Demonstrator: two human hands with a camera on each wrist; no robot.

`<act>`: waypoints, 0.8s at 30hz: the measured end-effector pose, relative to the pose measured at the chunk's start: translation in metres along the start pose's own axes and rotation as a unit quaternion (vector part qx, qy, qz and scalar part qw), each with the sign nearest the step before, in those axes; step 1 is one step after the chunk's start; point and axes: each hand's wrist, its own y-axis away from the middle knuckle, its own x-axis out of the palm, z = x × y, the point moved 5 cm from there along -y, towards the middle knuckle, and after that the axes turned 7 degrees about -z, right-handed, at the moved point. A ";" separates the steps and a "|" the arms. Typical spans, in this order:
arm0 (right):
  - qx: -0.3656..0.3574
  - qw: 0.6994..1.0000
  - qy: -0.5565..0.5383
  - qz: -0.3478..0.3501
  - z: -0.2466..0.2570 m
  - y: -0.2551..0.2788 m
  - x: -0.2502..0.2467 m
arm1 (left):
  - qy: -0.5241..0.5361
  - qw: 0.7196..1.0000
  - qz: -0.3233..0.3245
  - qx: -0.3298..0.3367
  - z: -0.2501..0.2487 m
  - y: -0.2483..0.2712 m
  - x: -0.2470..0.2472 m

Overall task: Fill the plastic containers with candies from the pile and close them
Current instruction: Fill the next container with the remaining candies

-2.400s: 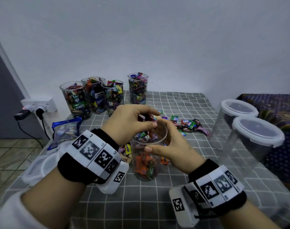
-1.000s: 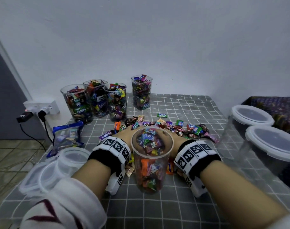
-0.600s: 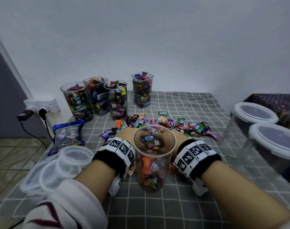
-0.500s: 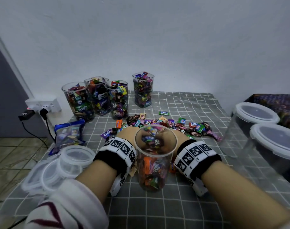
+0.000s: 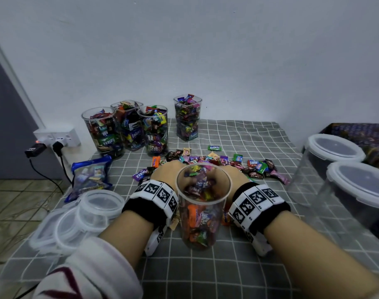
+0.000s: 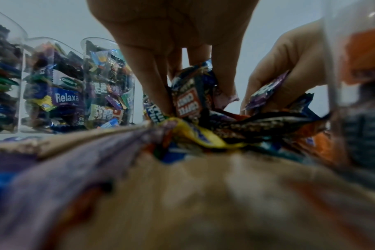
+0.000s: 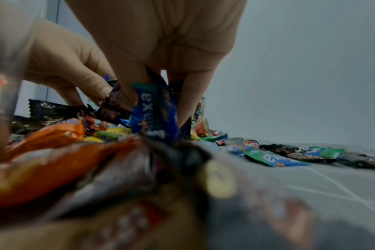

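Reaching past the open container [image 5: 202,203], both hands work in the candy pile [image 5: 216,161] spread on the checked cloth of the bench [image 5: 238,275]. The left hand [image 6: 171,33] has its fingers curled down around a bunch of wrapped sweets, a brown coffee candy [image 6: 187,101] among them, and the right hand [image 7: 161,33] pinches a blue Relaxa wrapper [image 7: 152,111] with others between its fingers. Gathering from both sides looks meant to lift a bigger load in one go. The container stands upright between the wrists, just in front of the pile, seemingly so that each handful has only a short way to travel; it looks roughly two-thirds full. Four filled containers [image 5: 141,126] stand at the back by the wall, none capped yet, and loose lids [image 5: 80,214] lie stacked at the left edge within easy reach for closing.
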 end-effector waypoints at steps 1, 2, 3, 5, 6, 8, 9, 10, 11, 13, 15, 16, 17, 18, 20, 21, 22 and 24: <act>0.005 1.000 -0.004 -0.006 -0.001 0.000 0.000 | 0.004 1.000 -0.006 0.002 0.000 0.000 0.000; 0.015 1.000 -0.007 -0.009 -0.003 0.000 -0.001 | 0.009 1.000 -0.014 0.006 0.000 -0.001 -0.001; 0.022 1.000 -0.009 -0.013 -0.005 0.000 -0.002 | 0.013 1.000 -0.022 0.007 0.001 -0.001 -0.002; 0.034 0.999 -0.017 -0.020 -0.006 0.003 -0.006 | 0.023 0.999 -0.044 0.008 0.000 0.000 -0.004; 0.038 0.999 -0.022 -0.024 -0.006 0.005 -0.009 | 0.029 0.998 -0.058 0.007 0.000 0.002 -0.007; 0.038 0.998 -0.029 -0.038 -0.005 0.009 -0.014 | 0.035 0.996 -0.086 0.003 -0.002 0.006 -0.012; 0.040 0.998 -0.036 -0.045 -0.005 0.010 -0.017 | 0.037 0.994 -0.100 0.006 -0.002 0.007 -0.014; 0.047 0.996 -0.048 -0.051 -0.005 0.012 -0.019 | 0.039 0.993 -0.110 0.009 -0.002 0.009 -0.016; 0.054 0.995 -0.061 -0.058 -0.006 0.014 -0.021 | 0.042 0.992 -0.119 0.011 -0.002 0.010 -0.017; 0.065 0.991 -0.090 -0.078 -0.008 0.018 -0.025 | 0.048 0.991 -0.127 0.014 -0.002 0.012 -0.019; 0.070 0.985 -0.120 -0.100 -0.011 0.023 -0.028 | 0.049 0.990 -0.132 0.014 -0.003 0.013 -0.020; 0.072 0.982 -0.129 -0.114 -0.012 0.025 -0.030 | 0.051 0.990 -0.134 0.012 -0.004 0.014 -0.021; 0.074 0.980 -0.135 -0.127 -0.013 0.028 -0.031 | 0.055 0.989 -0.135 0.010 -0.004 0.014 -0.021; 0.075 0.977 -0.141 -0.141 -0.015 0.030 -0.033 | 0.060 0.989 -0.134 0.005 -0.004 0.015 -0.022; 0.078 0.968 -0.167 -0.172 -0.018 0.035 -0.036 | 0.071 0.988 -0.134 -0.007 -0.004 0.018 -0.023; 0.082 0.961 -0.190 -0.185 -0.020 0.038 -0.039 | 0.082 0.987 -0.139 -0.010 -0.003 0.020 -0.025; 0.085 0.952 -0.216 -0.198 -0.022 0.041 -0.042 | 0.100 0.984 -0.147 -0.012 -0.003 0.022 -0.028; 0.083 0.936 -0.252 -0.230 -0.024 0.048 -0.053 | 0.149 0.973 -0.175 -0.018 0.000 0.029 -0.033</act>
